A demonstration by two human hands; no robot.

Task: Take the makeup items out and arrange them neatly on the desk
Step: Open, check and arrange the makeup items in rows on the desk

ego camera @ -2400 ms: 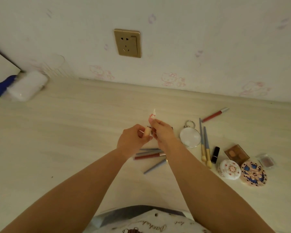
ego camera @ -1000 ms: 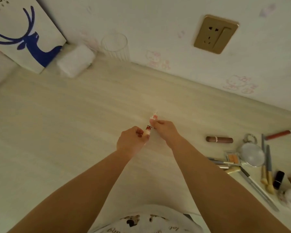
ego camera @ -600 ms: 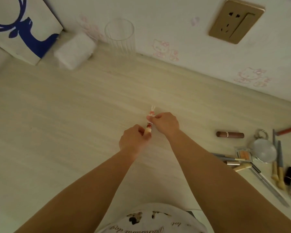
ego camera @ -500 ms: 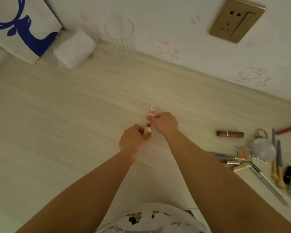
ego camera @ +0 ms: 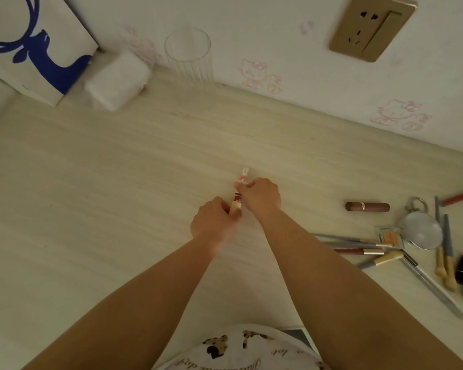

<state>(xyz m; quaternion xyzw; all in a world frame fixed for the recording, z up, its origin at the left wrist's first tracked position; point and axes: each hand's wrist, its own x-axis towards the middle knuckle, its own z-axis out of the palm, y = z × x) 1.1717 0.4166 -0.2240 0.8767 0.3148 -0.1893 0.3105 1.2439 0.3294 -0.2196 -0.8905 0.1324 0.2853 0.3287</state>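
Left hand (ego camera: 214, 218) pinching the beige lipstick base (ego camera: 235, 206), right hand (ego camera: 259, 194) gripping its rabbit-topped cap (ego camera: 244, 175) — both low over mid-desk (ego camera: 91, 198), well left of scattered makeup items (ego camera: 401, 244).

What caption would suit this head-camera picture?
Both hands, left and right, hold a small bunny-topped lip tube above the desk; other makeup lies at right.

dim, warm, soft, edge-warped view

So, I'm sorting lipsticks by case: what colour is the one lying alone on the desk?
Brown with a thin metallic band, seen in the head view: lipstick.
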